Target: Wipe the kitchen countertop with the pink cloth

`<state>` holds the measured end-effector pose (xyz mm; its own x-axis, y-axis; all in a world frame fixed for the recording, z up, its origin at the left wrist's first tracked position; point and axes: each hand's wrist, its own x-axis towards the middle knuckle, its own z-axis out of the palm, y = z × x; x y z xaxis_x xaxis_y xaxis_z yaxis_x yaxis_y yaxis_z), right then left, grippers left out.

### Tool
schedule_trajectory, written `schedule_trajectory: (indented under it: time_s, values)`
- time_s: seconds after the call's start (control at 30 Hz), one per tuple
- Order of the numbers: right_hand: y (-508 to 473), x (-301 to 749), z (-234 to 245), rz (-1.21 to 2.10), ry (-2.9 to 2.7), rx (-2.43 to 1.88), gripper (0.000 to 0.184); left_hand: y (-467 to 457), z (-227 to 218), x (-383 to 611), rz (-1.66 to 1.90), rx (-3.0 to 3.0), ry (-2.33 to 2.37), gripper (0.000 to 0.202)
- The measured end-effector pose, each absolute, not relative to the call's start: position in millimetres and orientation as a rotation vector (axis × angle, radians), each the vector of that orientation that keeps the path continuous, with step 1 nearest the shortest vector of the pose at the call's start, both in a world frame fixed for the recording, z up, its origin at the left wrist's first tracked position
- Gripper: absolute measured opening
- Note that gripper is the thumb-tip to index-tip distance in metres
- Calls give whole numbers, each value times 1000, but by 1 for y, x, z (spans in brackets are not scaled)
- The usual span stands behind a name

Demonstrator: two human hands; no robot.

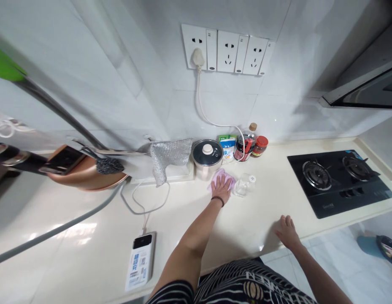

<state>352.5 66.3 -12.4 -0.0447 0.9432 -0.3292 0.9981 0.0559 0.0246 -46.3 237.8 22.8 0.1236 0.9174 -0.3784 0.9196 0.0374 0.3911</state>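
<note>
My left hand (221, 188) lies with its fingers spread over a crumpled light purple cloth (229, 174), pressing it against the counter. A dark bead bracelet circles that wrist. Just to the right of the cloth a clear glass (245, 185) lies on its side, a small label on its base. Behind the cloth stands a small cream electric pot (207, 157) with a glass lid. My right hand (288, 233) is by the counter's front edge, fingers apart and holding nothing; whether it touches the surface I cannot tell.
Against the wall stand a bottle (251, 131), a red-lidded jar (260, 145) and a blue-white packet (228, 148). A gas hob (338, 202) is at right. Left are a power bank (141, 261), a grey hose (72, 226) and a copper-coloured pan (78, 179). A white cord hangs from the sockets (227, 51).
</note>
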Motion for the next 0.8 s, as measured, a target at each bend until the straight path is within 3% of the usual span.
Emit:
schedule_trajectory:
  time_s: [0.27,0.47,0.63,0.8]
  values:
    - [64,357,-26,-377,1900,2111,81,227,19,-41,-14,1902,1775,73]
    - [61,360,-34,-323,2018,2102,86,123,-1,-43,-8,2059,1687,77]
    - [63,359,-29,-296,1996,2064,79,46,-12,-34,-35,2138,1585,74]
    - [70,356,-18,-320,1956,2007,78,37,8,-75,-83,1822,1935,71]
